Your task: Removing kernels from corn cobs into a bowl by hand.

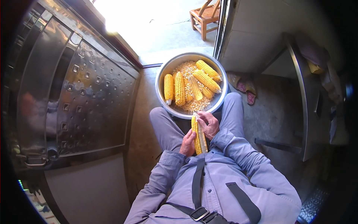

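A yellow ear of corn (198, 137) stands lengthwise over my lap, a strip of its kernels gone and the pale cob bared. My left hand (188, 142) grips it from the left side, lower down. Near its upper end, my right hand (208, 123) has curled fingers, with the thumb and fingertips against the ear. Just beyond my hands, a large round metal basin (160, 98) sits by my knees. It holds loose corn kernels (195, 105) and several whole ears of corn (179, 88). One ear in the middle (195, 87) looks partly stripped.
On the left is an embossed metal door (95, 95). A doorway opens ahead, with a small wooden chair (207, 15) outside. Patterned slippers (250, 92) lie on the floor right of the basin. Farther right stands a metal-edged table or frame (298, 70).
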Tool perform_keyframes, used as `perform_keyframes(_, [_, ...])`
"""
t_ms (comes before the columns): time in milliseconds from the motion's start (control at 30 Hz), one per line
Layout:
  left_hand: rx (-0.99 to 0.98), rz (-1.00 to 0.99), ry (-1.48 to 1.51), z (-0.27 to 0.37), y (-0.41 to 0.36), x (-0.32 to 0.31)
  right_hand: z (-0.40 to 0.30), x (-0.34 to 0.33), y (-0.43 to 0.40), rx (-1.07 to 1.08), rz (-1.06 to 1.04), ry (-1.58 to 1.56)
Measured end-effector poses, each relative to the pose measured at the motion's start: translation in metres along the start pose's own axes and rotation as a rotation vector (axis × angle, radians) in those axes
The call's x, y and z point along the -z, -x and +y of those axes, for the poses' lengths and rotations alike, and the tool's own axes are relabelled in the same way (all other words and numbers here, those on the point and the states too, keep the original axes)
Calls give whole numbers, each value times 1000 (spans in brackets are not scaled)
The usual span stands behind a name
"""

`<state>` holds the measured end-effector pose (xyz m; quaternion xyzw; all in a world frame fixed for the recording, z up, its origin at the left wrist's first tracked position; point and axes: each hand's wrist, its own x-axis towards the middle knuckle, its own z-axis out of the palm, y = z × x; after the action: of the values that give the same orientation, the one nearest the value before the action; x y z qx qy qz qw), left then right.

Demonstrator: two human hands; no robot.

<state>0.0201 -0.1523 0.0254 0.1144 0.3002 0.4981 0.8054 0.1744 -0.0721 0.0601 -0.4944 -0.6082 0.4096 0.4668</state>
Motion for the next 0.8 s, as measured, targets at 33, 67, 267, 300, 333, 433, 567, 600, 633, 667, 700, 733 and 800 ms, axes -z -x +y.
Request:
perform_keyframes(33, [-15,1,9,-1,0,3,-1,0,2,219,61,152])
perform_keyframes(67, [-15,3,9,-2,2,7,-1,0,3,258,22,155])
perform_keyframes(267, [4,15,64,4,2,-1,4,6,11,277,21,201])
perform_keyframes(300, [11,6,60,5,2,-2,6,6,11,252,21,174])
perform_keyframes(333, [17,-3,55,6,1,-3,8,7,8,135,39,156])
perform_keyframes(433, [38,-42,20,9,1,-5,13,11,-22,-36,116,187])
perform_keyframes(567, [32,-47,-14,10,2,-10,32,20,-68,-240,57,134])
perform_keyframes(600, [22,-44,-22,10,3,-8,30,19,-74,-193,-4,329])
perform_keyframes(633, [11,-40,-29,10,4,-7,28,18,-71,-189,-10,327])
perform_keyframes(667, [5,-37,-27,10,3,-5,25,18,-63,-239,-151,223])
perform_keyframes(700, [8,-32,-17,9,3,-5,18,18,-54,-291,-294,119])
perform_keyframes(733, [13,-28,-7,8,3,-5,15,16,-42,-397,-343,-38])
perform_keyframes(800, [15,-18,-10,8,2,-3,12,12,-33,-495,-409,-214])
